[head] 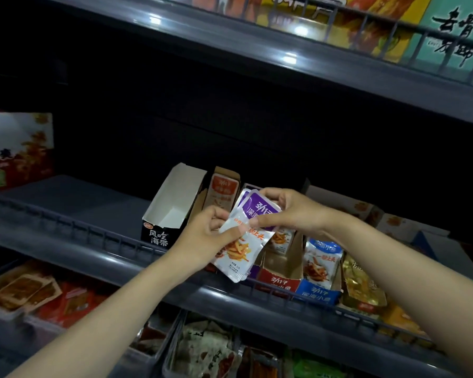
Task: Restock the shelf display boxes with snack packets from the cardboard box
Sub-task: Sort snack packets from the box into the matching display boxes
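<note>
Nearest to us, on the lower shelf [99,271], trays of red and brown packets [38,293] lie flat behind a dark rail. Above them both forearms reach in over the middle shelf rail [271,291].

We note the left hand [202,241] holding a small stack of snack packets [238,252], white with an orange picture and purple tops; its fingers [219,216] are curled behind the stack and the thumb is pressed on the front. The right hand [287,211] is closed on the purple top end of the same stack, its fingers [265,193] bent over the upper edge and the thumb pinching the front. The stack is tilted, in the air just in front of the display boxes.

On the middle shelf, from left to right, we record an empty black-and-white display box [172,208], a brown box with orange packets [221,195], a red-fronted box [279,276], a blue-fronted box [320,282] with upright packets, and gold packets [361,285]. Far left stands a red carton [14,151].

Farthest, the top shelf [257,47] carries large colourful cartons behind a wire rail.
</note>
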{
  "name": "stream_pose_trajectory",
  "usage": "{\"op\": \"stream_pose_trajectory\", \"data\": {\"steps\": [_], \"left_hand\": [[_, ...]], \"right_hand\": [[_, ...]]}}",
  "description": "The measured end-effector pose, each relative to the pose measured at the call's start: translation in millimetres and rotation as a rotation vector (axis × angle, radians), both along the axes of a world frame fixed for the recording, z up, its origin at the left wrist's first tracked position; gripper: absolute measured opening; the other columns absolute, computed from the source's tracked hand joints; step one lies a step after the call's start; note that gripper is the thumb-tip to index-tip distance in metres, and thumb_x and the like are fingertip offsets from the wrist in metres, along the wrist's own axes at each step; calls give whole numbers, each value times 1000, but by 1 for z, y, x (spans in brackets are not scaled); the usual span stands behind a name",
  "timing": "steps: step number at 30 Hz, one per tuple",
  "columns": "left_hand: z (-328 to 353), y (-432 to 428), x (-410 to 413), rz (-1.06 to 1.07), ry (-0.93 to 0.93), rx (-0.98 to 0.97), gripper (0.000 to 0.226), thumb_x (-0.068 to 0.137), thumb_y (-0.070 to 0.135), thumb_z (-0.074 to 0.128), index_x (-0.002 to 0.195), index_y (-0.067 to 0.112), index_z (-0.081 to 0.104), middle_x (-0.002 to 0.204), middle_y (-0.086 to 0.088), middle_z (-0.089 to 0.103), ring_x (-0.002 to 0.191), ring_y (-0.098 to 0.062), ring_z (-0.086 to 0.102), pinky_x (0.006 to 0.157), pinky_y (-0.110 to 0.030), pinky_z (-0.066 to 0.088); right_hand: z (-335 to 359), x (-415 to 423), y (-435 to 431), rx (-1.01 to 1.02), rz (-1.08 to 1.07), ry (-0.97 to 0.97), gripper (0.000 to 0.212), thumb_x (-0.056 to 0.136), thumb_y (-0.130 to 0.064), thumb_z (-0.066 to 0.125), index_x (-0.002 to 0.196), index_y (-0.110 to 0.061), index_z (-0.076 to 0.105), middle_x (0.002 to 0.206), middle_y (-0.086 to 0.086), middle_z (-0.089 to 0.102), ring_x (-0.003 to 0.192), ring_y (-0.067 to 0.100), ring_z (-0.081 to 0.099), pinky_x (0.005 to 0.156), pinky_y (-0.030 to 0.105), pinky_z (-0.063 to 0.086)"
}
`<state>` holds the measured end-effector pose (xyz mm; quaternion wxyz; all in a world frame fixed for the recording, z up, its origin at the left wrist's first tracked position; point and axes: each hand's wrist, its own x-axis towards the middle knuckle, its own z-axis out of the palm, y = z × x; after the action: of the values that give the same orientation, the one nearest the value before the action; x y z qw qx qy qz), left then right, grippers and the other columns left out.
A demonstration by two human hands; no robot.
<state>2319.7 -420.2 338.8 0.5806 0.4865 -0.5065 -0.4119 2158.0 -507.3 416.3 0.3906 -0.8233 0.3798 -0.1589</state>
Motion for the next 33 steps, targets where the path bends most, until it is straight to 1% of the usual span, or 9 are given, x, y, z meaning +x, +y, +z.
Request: {"op": "stream_pose_trajectory", "data": {"steps": [4, 9, 11, 15, 18, 21, 25, 30, 33], "left_hand": [[-1, -6, -1, 17, 22, -38, 26, 84, 22, 68, 102, 11, 52, 95, -2, 71, 70, -4, 70, 55, -16, 52], [-5, -19, 6, 110, -10, -102, 20, 87, 26, 65, 102, 20, 54, 100, 1, 65, 85, -9, 68, 65, -21, 57], [-9, -24, 12, 196, -110, -158, 21, 91, 29, 60, 110, 22, 54, 101, 9, 62, 93, -8, 64, 75, -25, 56], [-21, -31, 20, 273, -567, -213, 42, 92, 31, 59, 132, 29, 51, 123, 10, 60, 101, -8, 61, 87, -27, 53], [-29, -34, 15, 241, -700, -157, 52, 89, 36, 63, 138, 35, 45, 109, 7, 67, 65, 1, 61, 61, -14, 50], [-33, -38, 12, 254, -702, -128, 52, 87, 32, 67, 136, 34, 49, 120, 10, 63, 73, 3, 59, 69, -10, 46], [-36, -41, 11, 257, -649, -105, 46, 87, 20, 65, 131, 31, 55, 116, 10, 63, 50, 5, 40, 46, -2, 35], [-39, -43, 14, 234, -598, -94, 46, 87, 18, 65, 130, 31, 56, 107, 14, 61, 53, 5, 42, 49, -3, 37], [-39, -44, 14, 229, -611, -89, 46, 86, 19, 65, 130, 31, 57, 106, 14, 61, 52, 5, 41, 49, -3, 36]], "right_hand": [[2, 4, -1, -69, -6, 2, 36, 78, -21, 76, 109, -28, 60, 104, -3, 69, 91, 7, 69, 68, 17, 55], [11, 1, -14, -98, -149, 35, 51, 74, -30, 79, 116, -27, 50, 103, -3, 68, 91, 14, 68, 84, 31, 56], [19, 1, -25, -158, -228, 27, 61, 74, -32, 78, 124, -35, 43, 98, -8, 64, 87, 9, 64, 79, 24, 52], [33, 4, -56, -338, -263, 3, 37, 77, -25, 77, 109, -25, 58, 97, -6, 67, 87, 12, 65, 87, 34, 55], [31, 6, -70, -461, -274, 94, 34, 82, -21, 74, 110, -22, 55, 85, -15, 57, 77, 4, 56, 73, 22, 49], [24, 10, -74, -518, -222, 194, 32, 84, -21, 72, 109, -22, 51, 89, -9, 54, 75, 3, 52, 63, 16, 41], [7, 21, -85, -537, -164, 328, 43, 85, -24, 70, 124, -19, 53, 106, -4, 57, 94, 12, 55, 77, 26, 41], [-16, 29, -98, -516, -126, 419, 54, 86, -25, 68, 135, -20, 46, 131, 0, 53, 121, 19, 50, 90, 27, 38], [-22, 31, -102, -508, -128, 412, 53, 86, -23, 69, 134, -20, 47, 131, 1, 53, 121, 20, 51, 91, 27, 39]]}}
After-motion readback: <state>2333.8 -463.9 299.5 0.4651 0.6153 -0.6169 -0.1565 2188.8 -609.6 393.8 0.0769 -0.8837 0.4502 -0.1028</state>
